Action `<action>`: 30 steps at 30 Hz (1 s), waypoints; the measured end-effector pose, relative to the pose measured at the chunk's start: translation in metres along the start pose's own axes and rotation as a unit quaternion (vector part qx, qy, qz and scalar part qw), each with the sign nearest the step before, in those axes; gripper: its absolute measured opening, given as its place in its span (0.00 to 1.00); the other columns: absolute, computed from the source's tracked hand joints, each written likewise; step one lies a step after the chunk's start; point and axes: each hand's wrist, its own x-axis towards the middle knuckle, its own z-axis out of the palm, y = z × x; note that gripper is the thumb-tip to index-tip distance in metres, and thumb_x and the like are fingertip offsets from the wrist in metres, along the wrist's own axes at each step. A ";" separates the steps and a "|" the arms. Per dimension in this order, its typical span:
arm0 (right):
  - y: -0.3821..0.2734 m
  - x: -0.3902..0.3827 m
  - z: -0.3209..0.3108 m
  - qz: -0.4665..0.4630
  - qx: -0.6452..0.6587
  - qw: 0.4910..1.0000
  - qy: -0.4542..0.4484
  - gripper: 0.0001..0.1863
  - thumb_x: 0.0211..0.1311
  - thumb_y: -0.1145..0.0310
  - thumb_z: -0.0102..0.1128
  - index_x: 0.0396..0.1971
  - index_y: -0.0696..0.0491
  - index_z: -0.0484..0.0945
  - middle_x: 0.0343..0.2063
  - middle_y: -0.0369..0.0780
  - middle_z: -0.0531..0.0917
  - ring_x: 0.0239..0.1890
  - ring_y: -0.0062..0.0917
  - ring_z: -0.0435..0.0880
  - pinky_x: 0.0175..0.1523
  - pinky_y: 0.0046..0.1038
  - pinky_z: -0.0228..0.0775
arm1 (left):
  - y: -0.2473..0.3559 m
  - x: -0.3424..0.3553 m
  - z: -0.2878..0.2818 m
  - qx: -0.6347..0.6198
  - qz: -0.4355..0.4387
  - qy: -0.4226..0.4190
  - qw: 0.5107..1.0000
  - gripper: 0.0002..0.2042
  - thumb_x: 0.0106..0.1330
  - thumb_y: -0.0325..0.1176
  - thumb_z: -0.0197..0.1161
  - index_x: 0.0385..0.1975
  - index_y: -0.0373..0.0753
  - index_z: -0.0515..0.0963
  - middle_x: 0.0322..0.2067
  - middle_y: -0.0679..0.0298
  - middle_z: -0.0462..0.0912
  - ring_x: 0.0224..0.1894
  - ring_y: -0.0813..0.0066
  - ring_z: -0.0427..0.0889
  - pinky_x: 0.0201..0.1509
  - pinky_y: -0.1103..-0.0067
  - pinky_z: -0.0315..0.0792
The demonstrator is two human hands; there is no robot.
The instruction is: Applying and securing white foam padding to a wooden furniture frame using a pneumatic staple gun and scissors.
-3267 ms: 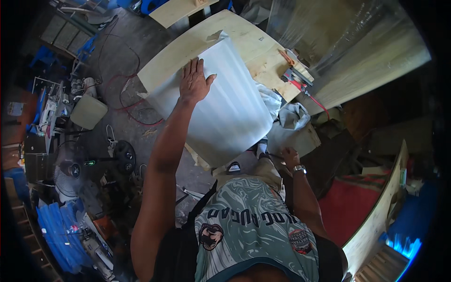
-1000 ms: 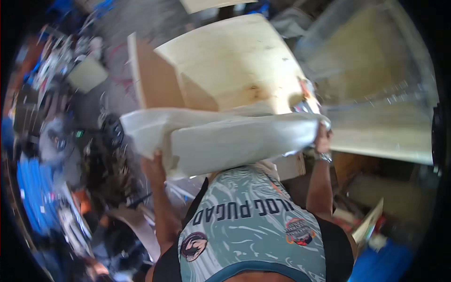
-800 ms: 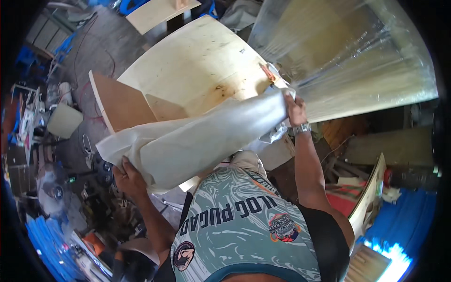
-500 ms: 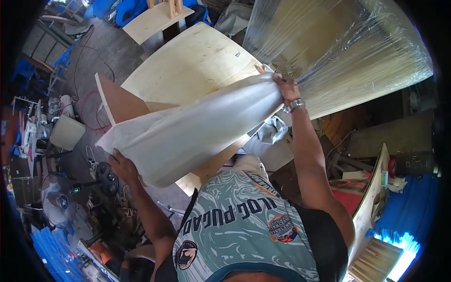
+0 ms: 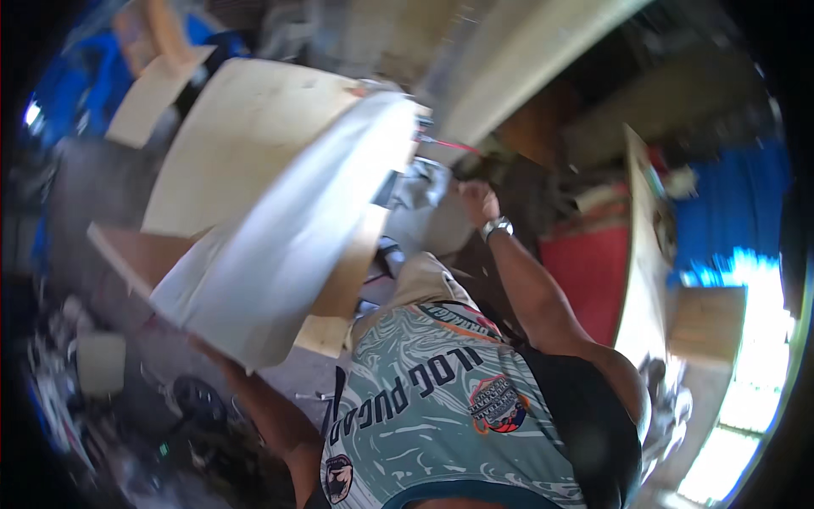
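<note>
A white sheet [image 5: 280, 220] lies slantwise over a wooden frame, its lower left edge hanging loose. My left hand [image 5: 206, 346] is at that lower edge; the sheet and motion blur hide its fingers. Away from the sheet, my right hand [image 5: 479, 202] is beside a crumpled grey cloth [image 5: 420, 188], too smeared to show its fingers clearly. A pale curved plywood panel [image 5: 246, 144] rises behind the sheet. On the frame's left side juts a brown board [image 5: 144, 250], and a light wooden board [image 5: 352, 254] shows under the sheet's near edge.
A large pale panel [image 5: 509, 68] slants across the far side. To the right are a red cloth [image 5: 585, 276], a long upright board [image 5: 642, 254] and blue sheeting [image 5: 733, 204]. A pale square seat [image 5: 102, 363] stands at the left amid blurred clutter.
My right hand has let go of the sheet's upper right end and moved down toward me. The view has swung right, shifting the frame and sheet leftward. My left hand stays near the sheet's lower corner.
</note>
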 end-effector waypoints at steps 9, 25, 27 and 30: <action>0.210 -0.281 -0.158 0.419 -0.074 0.895 -0.134 0.19 0.63 0.55 0.53 0.42 0.54 0.79 0.30 0.44 0.84 0.34 0.35 0.84 0.36 0.39 0.75 | -0.010 -0.014 -0.002 0.122 0.012 -0.015 0.992 0.20 0.75 0.42 0.49 0.48 0.27 0.75 0.43 0.45 0.78 0.45 0.56 0.77 0.51 0.65 0.70; 0.239 -0.277 -0.276 0.157 -0.028 0.986 -0.055 0.11 0.57 0.62 0.61 0.37 0.51 0.82 0.37 0.48 0.84 0.42 0.45 0.82 0.48 0.42 0.76 | 0.101 -0.211 0.104 0.409 0.532 0.028 0.741 0.26 0.69 0.48 0.61 0.53 0.28 0.74 0.57 0.41 0.72 0.62 0.43 0.70 0.66 0.56 0.64; 0.309 -0.321 -0.338 0.177 -0.091 0.971 0.132 0.09 0.56 0.64 0.60 0.30 0.53 0.82 0.33 0.49 0.83 0.40 0.47 0.81 0.47 0.45 0.75 | 0.085 -0.199 0.115 0.484 0.529 0.027 0.696 0.28 0.69 0.51 0.60 0.52 0.26 0.74 0.54 0.41 0.75 0.58 0.43 0.73 0.63 0.56 0.66; 0.402 -0.398 -0.422 0.375 -0.206 0.853 0.299 0.12 0.57 0.69 0.54 0.38 0.56 0.80 0.34 0.50 0.83 0.42 0.44 0.82 0.48 0.44 0.74 | 0.066 -0.169 0.121 0.610 0.410 0.018 0.678 0.34 0.69 0.57 0.55 0.52 0.22 0.73 0.52 0.40 0.76 0.56 0.39 0.73 0.63 0.57 0.67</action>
